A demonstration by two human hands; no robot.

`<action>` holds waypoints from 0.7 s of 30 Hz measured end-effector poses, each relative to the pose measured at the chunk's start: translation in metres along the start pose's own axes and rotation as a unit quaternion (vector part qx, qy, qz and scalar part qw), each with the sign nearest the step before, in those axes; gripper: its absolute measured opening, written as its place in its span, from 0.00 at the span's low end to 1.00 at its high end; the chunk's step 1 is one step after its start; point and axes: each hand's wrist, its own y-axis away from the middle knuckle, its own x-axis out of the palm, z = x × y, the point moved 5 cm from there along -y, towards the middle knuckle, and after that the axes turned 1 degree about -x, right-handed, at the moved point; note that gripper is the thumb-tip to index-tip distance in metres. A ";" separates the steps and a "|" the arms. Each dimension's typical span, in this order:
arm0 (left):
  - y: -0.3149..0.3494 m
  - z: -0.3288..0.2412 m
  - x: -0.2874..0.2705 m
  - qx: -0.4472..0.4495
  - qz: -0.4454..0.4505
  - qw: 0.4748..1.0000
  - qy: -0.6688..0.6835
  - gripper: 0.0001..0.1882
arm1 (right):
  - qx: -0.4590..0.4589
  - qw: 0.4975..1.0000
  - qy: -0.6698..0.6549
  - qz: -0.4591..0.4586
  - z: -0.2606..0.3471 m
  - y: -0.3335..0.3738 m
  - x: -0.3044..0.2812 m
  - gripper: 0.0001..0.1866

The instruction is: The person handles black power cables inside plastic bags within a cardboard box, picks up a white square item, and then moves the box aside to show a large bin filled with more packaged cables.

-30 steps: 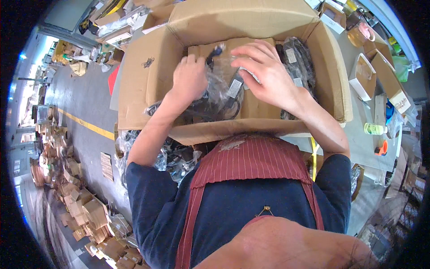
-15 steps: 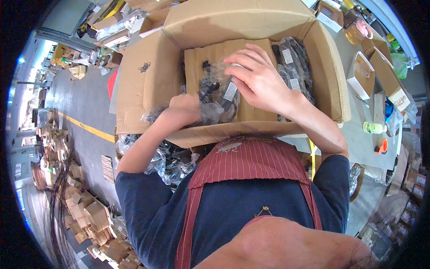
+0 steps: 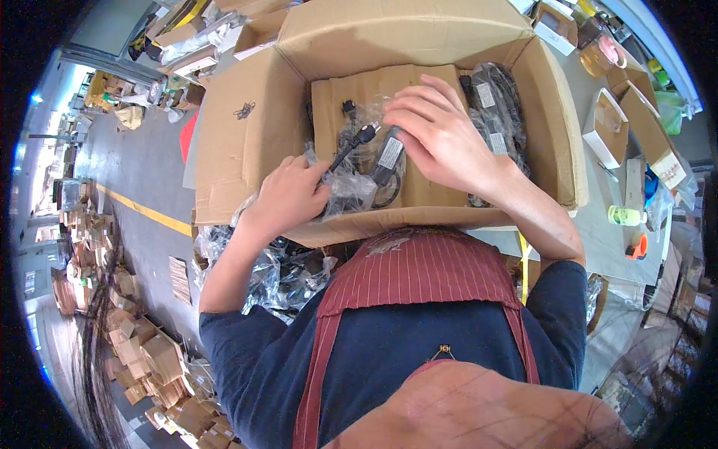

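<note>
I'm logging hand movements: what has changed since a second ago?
The left hand moved left and toward the near edge of the box; whether it grips the cord is unclear. The right hand stayed by the adapter; the box stayed put.

Abv free—plug (image 3: 366, 135), box walls (image 3: 550, 127) blk

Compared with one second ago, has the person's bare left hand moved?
Yes. Judged against the large brown cardboard box, the left hand has shifted toward the box's near rim and slightly leftward.

Black adapter (image 3: 382, 176): label (image 3: 390, 153) print illegible (too small).
</note>
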 end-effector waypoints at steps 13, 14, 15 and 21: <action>-0.014 0.001 0.023 0.008 0.222 0.975 0.029 0.31 | -0.023 1.000 0.001 0.013 0.006 0.002 0.000 0.09; -0.014 0.001 0.024 -0.014 0.240 0.970 0.034 0.33 | -0.026 0.999 0.006 0.024 0.007 0.002 0.001 0.09; -0.014 0.002 0.024 -0.016 0.240 0.970 0.032 0.33 | -0.029 0.999 0.012 0.036 0.007 0.003 0.002 0.09; -0.016 -0.003 0.022 -0.042 0.279 0.958 0.052 0.34 | -0.059 0.996 -0.010 0.062 0.011 0.008 0.007 0.08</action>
